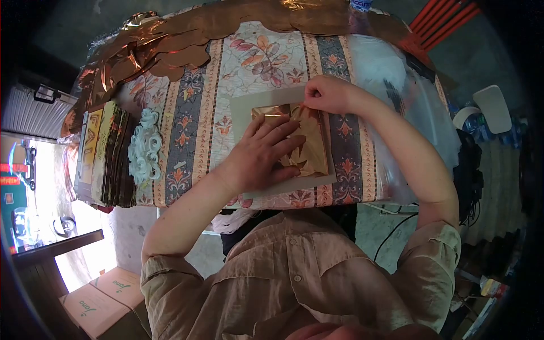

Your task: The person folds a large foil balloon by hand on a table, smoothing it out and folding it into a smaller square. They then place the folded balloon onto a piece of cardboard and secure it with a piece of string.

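Note:
A flat packet of shiny gold foil [313,148] lies on a grey cardboard sheet [242,107] in front of me. My left hand [262,152] rests flat on the packet with its fingers spread, covering much of its left side. At the packet's upper right corner, my right hand [328,95] is closed in a pinch. Its fingertips appear to grip the edge of the gold foil there, though the exact hold is partly hidden by the fingers.
On the patterned tablecloth [192,122], a stack of gold-printed packets [107,156] and white rolled pieces [145,147] stand left. Brown and copper foil sheets [249,20] line the far edge. Clear plastic bags [411,113] lie right. A red chair [445,25] stands beyond, cardboard boxes [105,303] lower left.

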